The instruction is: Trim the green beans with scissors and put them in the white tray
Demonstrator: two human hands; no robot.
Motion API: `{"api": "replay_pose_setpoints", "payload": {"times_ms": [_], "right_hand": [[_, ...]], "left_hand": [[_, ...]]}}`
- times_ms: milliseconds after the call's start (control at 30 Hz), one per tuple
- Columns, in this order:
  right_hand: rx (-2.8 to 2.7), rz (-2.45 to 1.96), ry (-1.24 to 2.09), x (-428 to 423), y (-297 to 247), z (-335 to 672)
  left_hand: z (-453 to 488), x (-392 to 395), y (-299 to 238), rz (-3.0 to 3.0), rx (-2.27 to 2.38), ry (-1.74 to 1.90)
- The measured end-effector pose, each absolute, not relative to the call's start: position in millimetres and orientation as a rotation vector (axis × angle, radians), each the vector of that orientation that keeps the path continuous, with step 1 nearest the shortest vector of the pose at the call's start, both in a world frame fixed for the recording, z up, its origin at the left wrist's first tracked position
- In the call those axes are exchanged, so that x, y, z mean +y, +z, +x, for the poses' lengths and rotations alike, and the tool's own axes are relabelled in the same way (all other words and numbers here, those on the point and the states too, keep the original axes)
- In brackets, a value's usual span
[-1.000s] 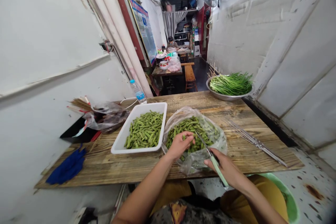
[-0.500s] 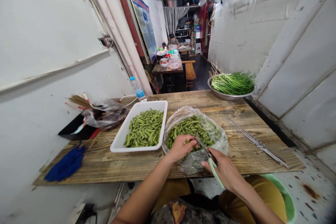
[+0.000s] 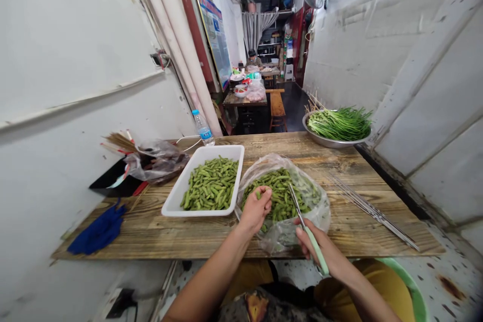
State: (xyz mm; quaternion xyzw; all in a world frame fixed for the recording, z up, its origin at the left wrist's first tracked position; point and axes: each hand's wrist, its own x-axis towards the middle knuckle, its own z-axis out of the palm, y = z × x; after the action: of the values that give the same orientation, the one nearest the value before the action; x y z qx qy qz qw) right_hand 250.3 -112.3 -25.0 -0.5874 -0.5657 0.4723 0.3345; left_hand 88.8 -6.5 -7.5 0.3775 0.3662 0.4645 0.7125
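Note:
A clear plastic bag (image 3: pixel 320 211) full of green bean pods lies on the wooden table (image 3: pixel 158 231) right in front of me. My left hand (image 3: pixel 255 210) is over the bag's near side, its fingers pinched on one green pod (image 3: pixel 258 193). My right hand (image 3: pixel 319 246) is closed round the pale green handles of a pair of scissors (image 3: pixel 304 221), whose blades point away over the bag. To the left of the bag stands a white tray (image 3: pixel 177 200) filled with green pods.
A metal bowl (image 3: pixel 330 141) of long green stalks sits at the far right corner. Metal skewers (image 3: pixel 372 209) lie on the right of the table. A water bottle (image 3: pixel 203 129), a bag with sticks (image 3: pixel 154 161) and a blue cloth (image 3: pixel 98 229) are at the left. A person sits at a far table.
My left hand has lifted a pod out of the pile and drawn slightly left. The scissors moved away from the hand and their blades now point straight ahead.

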Motion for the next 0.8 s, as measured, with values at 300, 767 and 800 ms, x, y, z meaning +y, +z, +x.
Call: {"api": "replay_pose_setpoints", "payload": {"times_ms": [300,767,800], "right_hand": [[-1.633,-1.58,1.053,-112.1,-3.0,237.5],[-1.246,-1.544,1.308,-119.1,-42.7,256.7],[-1.237,-1.535,1.297,-120.7,-43.0,261.5]], "left_hand": [[100.1,-26.6,-6.5,0.8,0.838,0.955],[94.7,7.5,-8.5,0.879,0.837,0.866],[97.0,13.5,-8.2,0.989,0.875,0.857]]}}
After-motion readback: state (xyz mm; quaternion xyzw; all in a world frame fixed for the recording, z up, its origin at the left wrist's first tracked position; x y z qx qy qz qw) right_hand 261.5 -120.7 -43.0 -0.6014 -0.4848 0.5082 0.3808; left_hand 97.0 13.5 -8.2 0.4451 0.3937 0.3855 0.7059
